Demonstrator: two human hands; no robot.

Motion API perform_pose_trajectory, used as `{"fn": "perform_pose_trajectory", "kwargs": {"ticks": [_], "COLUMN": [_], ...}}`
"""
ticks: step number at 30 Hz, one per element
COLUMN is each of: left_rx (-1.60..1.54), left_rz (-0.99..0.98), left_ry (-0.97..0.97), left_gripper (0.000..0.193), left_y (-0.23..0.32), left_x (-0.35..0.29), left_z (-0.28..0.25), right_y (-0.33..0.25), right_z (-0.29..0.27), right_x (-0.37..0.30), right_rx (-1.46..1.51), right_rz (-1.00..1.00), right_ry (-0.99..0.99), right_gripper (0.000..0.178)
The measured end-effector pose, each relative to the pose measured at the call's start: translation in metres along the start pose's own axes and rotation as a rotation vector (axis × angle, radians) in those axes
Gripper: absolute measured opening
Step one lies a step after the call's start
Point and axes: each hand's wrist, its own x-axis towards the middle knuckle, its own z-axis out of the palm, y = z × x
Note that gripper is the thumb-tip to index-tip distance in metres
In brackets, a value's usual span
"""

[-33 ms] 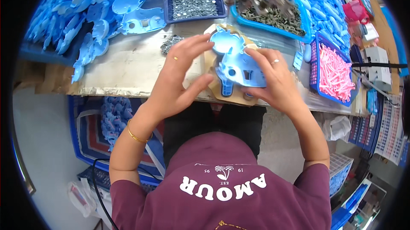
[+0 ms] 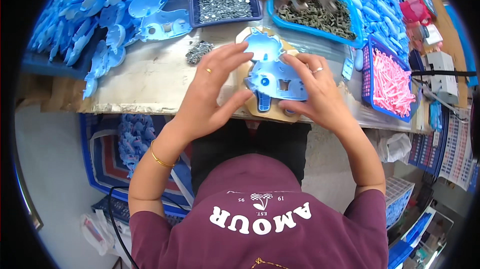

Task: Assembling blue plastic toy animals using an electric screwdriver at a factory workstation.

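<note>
As the right grip (image 2: 324, 88) holds it, left grip (image 2: 206, 88) wide, the hollow blue shell (image 2: 273, 73) gleams

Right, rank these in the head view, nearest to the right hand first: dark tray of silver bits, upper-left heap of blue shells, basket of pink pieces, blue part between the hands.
From the right hand:
1. Blue part: touching it, on its left.
2. Basket of pink pieces: to its right.
3. Dark tray: beyond, to its left.
4. Heap of blue shells: far upper left.
</note>
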Motion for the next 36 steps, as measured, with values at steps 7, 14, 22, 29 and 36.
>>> {"fn": "perform_pose_trajectory", "kwargs": {"ticks": [7, 14, 22, 29, 36], "left_rx": [0.129, 0.259, 0.326, 0.351, 0.356], "left_rz": [0.040, 0.093, 0.104, 0.087, 0.085], "left_ry": [-0.124, -0.142, -0.169, -0.205, -0.194], "left_gripper": [0.061, 0.064, 0.059, 0.054, 0.057], "left_y": [0.002, 0.012, 0.013, 0.014, 0.014], "left_x": [0.001, 0.019, 0.025, 0.025, 0.022], "left_z": [0.026, 0.051, 0.065, 0.066, 0.068], "right_y": [0.002, 0.003, 0.008, 0.100, 0.164], "right_z": [-0.021, -0.013, -0.006, -0.035, -0.026], "right_x": [-0.018, -0.027, -0.029, 0.022, 0.080], "right_rx": [0.038, 0.078, -0.011, 0.041, -0.353], "right_rz": [0.035, 0.078, 0.058, 0.150, 0.124], "right_ry": [0.037, 0.070, 0.077, 0.218, 0.127], "right_gripper": [0.078, 0.059, 0.056, 0.015, 0.014]}}
